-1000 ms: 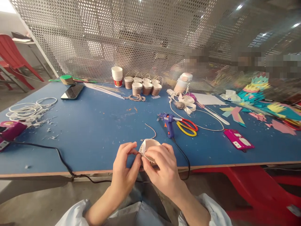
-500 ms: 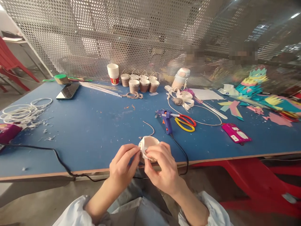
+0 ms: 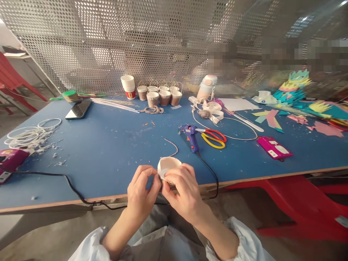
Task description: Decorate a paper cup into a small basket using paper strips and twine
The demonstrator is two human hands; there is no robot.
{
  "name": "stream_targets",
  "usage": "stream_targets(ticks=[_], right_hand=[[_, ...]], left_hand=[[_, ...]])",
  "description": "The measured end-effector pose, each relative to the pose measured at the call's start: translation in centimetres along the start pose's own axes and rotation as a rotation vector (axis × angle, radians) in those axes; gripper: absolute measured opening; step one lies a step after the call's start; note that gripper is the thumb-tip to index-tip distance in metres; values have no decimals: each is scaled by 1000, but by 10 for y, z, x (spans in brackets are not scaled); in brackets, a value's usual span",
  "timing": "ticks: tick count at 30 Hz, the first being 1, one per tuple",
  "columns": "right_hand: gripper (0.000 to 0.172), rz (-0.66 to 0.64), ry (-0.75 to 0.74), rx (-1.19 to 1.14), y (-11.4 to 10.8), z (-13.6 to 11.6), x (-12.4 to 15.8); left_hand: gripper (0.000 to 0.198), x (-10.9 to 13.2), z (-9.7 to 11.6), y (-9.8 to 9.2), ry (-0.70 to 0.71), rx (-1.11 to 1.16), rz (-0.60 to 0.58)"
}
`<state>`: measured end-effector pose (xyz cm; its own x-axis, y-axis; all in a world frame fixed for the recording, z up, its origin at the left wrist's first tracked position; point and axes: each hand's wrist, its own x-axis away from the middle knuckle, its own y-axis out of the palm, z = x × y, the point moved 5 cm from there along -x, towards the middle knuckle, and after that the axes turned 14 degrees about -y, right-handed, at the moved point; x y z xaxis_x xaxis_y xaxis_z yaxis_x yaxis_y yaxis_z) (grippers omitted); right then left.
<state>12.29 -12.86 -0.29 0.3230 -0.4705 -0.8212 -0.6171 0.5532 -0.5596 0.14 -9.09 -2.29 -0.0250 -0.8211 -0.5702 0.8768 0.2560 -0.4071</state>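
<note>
Seated person at a blue tabletop (image 3: 116,145), both hands in close at its near edge. Paper cup (image 3: 172,163) between them, mouth open upward and toward the viewer, pale inside; outer wall mostly covered by fingers. Cannot tell whether its base rests on the table or hangs free.

Right hand (image 3: 184,190): holding the cup, fingers over the near rim and into the mouth, thumb low outside. Left hand (image 3: 143,188): thumb and forefinger drawn narrowly together at the cup's left side; cannot tell whether they grip the wall or a thin strand.

Just beyond the cup, a short curved piece of twine (image 3: 176,146). To its right, a blue glue gun (image 3: 192,139) on its side, black cord trailing over the edge; red and yellow loop handles (image 3: 213,139) just beside it. Farther right, magenta power strip (image 3: 274,148).

Back of table: stacked paper cups (image 3: 127,85), then a cluster of small brown-sided cups (image 3: 164,97), several with thin arched handles; twine bundle (image 3: 152,110) lying in front
</note>
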Motion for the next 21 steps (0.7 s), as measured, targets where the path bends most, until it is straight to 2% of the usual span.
stream_targets(ticks=[9, 14, 17, 21], right_hand=[[19, 37, -40, 30, 6, -1, 0], [18, 103, -49, -116, -9, 0, -1], [20, 164, 48, -139, -21, 12, -2], [10, 127, 329, -208, -20, 45, -1]], left_hand=[[13, 4, -11, 3, -153, 112, -34], [12, 5, -18, 3, -222, 207, -91], [11, 1, -23, 3, -263, 269, -148], [9, -15, -27, 5, -320, 294, -275]])
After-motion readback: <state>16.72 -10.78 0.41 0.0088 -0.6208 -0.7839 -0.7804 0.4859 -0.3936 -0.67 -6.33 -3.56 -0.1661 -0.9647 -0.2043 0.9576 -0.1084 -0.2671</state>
